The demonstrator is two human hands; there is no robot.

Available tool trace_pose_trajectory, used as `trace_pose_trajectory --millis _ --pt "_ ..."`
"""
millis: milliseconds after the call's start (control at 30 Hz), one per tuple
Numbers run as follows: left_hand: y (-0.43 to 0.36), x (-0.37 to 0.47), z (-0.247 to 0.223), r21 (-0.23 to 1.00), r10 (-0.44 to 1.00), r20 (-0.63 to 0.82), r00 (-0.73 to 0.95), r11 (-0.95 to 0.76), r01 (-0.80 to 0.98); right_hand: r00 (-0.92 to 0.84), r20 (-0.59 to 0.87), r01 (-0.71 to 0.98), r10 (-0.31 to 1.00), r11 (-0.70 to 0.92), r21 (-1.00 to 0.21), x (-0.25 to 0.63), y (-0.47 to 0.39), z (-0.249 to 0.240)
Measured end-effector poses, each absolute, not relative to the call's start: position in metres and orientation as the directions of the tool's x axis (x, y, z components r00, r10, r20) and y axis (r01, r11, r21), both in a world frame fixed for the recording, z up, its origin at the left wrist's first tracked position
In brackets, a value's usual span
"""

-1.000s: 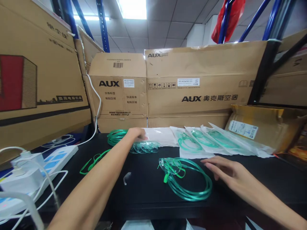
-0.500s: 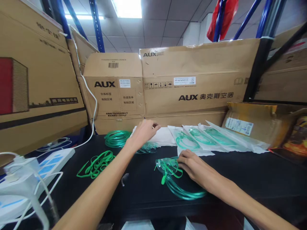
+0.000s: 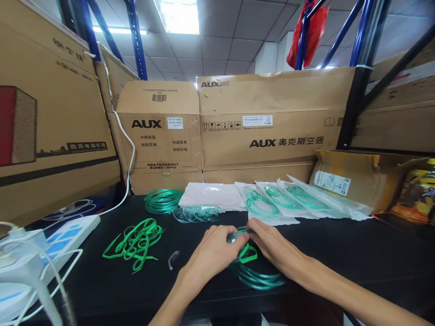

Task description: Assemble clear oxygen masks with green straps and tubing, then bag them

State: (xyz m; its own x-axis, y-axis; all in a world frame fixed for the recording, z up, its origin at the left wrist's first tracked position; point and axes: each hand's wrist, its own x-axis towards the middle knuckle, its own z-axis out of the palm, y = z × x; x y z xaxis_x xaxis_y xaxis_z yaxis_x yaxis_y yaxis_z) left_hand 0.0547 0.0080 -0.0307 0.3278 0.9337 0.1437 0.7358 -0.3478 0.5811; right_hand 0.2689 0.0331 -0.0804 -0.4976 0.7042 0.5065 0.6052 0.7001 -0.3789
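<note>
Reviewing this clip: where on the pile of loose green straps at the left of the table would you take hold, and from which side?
Take the green straps at the dense tangle in the pile's middle, probably from above. They lie flat and loose on the black table, ends trailing outward, with bare surface around them, well apart from both hands.

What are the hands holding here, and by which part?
Both hands, left hand and right hand, grip the oxygen mask at its clear top; its tubing coil lies below.
</note>
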Motion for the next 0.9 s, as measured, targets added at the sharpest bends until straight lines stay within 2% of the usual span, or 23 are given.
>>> trace_pose_trajectory --millis 200,333,433,567,667,733,800,900 --pt "0.006 0.051 -0.028 0.593 0.931 0.121 0.344 -0.346 0.728 -0.603 0.438 0.585 0.667 0.743 -0.327 0.265 0.025 -0.071" --pt "-0.002 0.044 -0.024 0.538 0.923 0.140 0.359 -0.375 0.755 -0.643 0.447 0.532 0.621 0.783 -0.323 0.264 0.022 -0.071" --pt "-0.009 0.045 -0.028 0.421 0.894 0.239 0.380 -0.448 0.789 -0.646 0.468 0.532 0.603 0.795 -0.292 0.260 0.016 -0.068" --pt "-0.016 0.047 -0.037 0.192 0.842 0.344 0.417 -0.497 0.846 -0.637 0.447 0.573 0.628 0.774 -0.270 0.257 0.015 -0.067" --pt "-0.026 0.039 -0.037 0.106 0.810 0.416 0.413 -0.495 0.863 -0.599 0.432 0.611 0.674 0.734 -0.296 0.260 0.023 -0.074" --pt "-0.032 0.029 -0.032 0.118 0.801 0.476 0.363 -0.467 0.876 -0.573 0.433 0.633 0.696 0.711 -0.306 0.264 0.030 -0.079" --pt "-0.034 0.021 -0.025 0.182 0.807 0.505 0.306 -0.446 0.876 -0.572 0.424 0.642 0.702 0.705 -0.301 0.265 0.037 -0.083" --pt "-0.023 0.018 -0.021 0.320 0.876 0.416 0.245 -0.394 0.862 -0.584 0.409 0.653 0.702 0.705 -0.277 0.263 0.041 -0.084"
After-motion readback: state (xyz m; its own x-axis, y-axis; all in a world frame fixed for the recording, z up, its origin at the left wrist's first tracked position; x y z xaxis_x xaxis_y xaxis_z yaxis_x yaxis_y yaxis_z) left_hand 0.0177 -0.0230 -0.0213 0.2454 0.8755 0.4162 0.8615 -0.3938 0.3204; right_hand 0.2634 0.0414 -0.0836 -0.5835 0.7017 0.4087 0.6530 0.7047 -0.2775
